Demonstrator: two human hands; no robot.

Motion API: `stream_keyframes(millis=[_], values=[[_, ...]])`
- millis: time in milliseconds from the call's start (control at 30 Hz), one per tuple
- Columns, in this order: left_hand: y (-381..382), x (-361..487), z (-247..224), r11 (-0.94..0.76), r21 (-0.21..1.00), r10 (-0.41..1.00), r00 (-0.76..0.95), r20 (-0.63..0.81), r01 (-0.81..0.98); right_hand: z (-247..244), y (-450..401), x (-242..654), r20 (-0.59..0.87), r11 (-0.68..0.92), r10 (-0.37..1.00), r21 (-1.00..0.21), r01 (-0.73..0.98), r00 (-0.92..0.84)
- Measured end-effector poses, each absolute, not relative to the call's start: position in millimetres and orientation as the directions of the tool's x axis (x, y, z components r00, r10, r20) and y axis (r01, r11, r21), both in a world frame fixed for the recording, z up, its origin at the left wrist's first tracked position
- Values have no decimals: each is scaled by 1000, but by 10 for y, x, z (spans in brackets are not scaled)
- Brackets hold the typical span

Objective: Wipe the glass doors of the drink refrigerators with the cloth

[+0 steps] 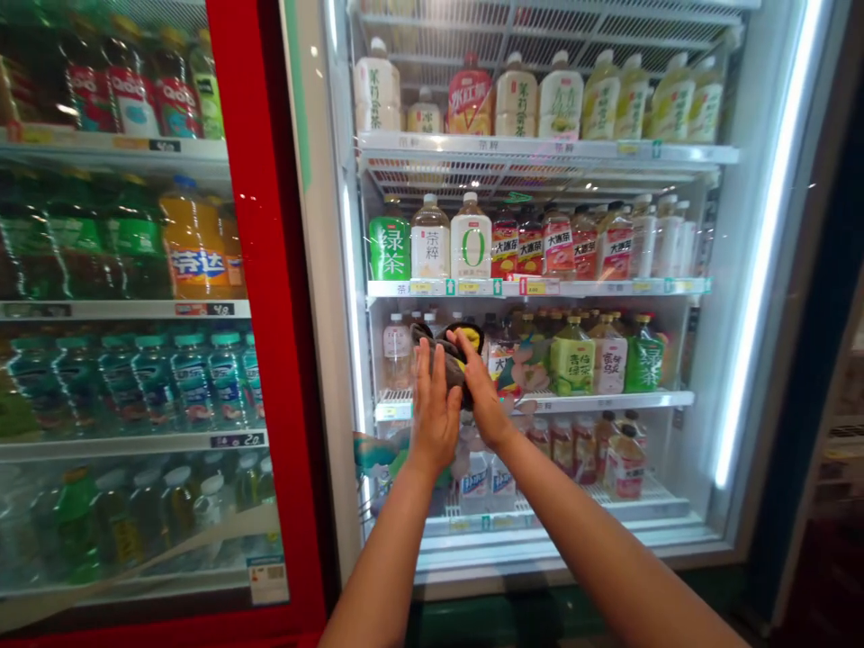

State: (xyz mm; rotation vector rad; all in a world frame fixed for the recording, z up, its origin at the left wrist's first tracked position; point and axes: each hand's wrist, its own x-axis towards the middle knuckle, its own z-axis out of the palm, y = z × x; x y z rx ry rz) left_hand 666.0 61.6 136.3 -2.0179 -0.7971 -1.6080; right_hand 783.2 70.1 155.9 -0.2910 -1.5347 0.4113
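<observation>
Clearly, both of your arms reach forward and up from the lower edge of the view, and your two hands meet at a bunched dark grey cloth (454,371) in front of the lit cooler (762,360). Your left forearm (388,558) rises steeply, while your right forearm (580,517) comes in on a longer slant from the lower right. Your left hand (436,409) stands nearly upright, its grip spread flat over the cloth, with straight fingers pointing up and the thumb angled toward the right hand. Your right hand (484,396) tilts up and to the left, its fingers laid along the right part of the cloth; you cannot tell from this view whether that grip pinches the fabric or only presses on it. The two hands are very close together, the cloth showing between them and above the fingers, with a yellow patch (471,337) beside your right fingertips. Whether the cloth touches the cooler's glass is unclear. It sits at the height of the third row of bottles, left of a green bottle (644,355) and above the third shelf's edge (607,402). Well to your left stands a red-framed cooler (283,405).
</observation>
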Motion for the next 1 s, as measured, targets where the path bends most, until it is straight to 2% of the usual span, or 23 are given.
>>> stream_keyframes(millis=[67,133,233,300,367,433,500,567,633,700,800,833,867,900,1000], values=[[688,6699,1407,-657,-65,120,189,975,751,1545,658,7954,841,816,541,-520,-254,18],[724,6737,1406,-567,-164,69,245,967,807,1496,641,8085,794,751,606,-549,-366,53],[715,6902,1382,-485,-255,49,318,947,836,1433,657,8274,759,730,636,-535,-425,138],[701,7097,1377,-442,-241,87,309,947,864,1404,664,8388,742,743,642,-539,-397,193],[718,7291,1384,-380,-191,135,258,957,905,1360,641,8502,736,775,627,-556,-301,256],[775,7386,1393,-321,-204,135,258,957,925,1271,581,8625,765,825,555,-556,-101,326],[853,7319,1402,-276,-307,81,340,937,911,1117,499,8754,832,836,442,-517,181,335],[914,7113,1434,-248,-420,20,438,899,873,918,423,8875,895,782,354,-442,440,270],[930,6886,1522,-246,-464,-1,478,878,851,726,375,8982,927,713,320,-371,595,195],[905,6787,1671,-252,-393,28,413,910,884,601,360,9074,937,658,313,-333,675,157],[859,7048,1870,-223,-119,63,136,989,968,576,362,9181,937,601,298,-334,726,184],[854,7212,1880,-224,-70,63,86,994,972,594,359,9207,935,586,286,-344,733,210],[855,7380,1846,-240,-92,69,112,991,966,615,351,9227,933,576,270,-355,736,238],[859,7524,1768,-262,-169,63,192,979,950,631,337,9243,932,569,252,-361,739,261],[868,7620,1363,-316,-488,-9,511,859,814,626,281,9283,937,549,237,-347,760,257]])
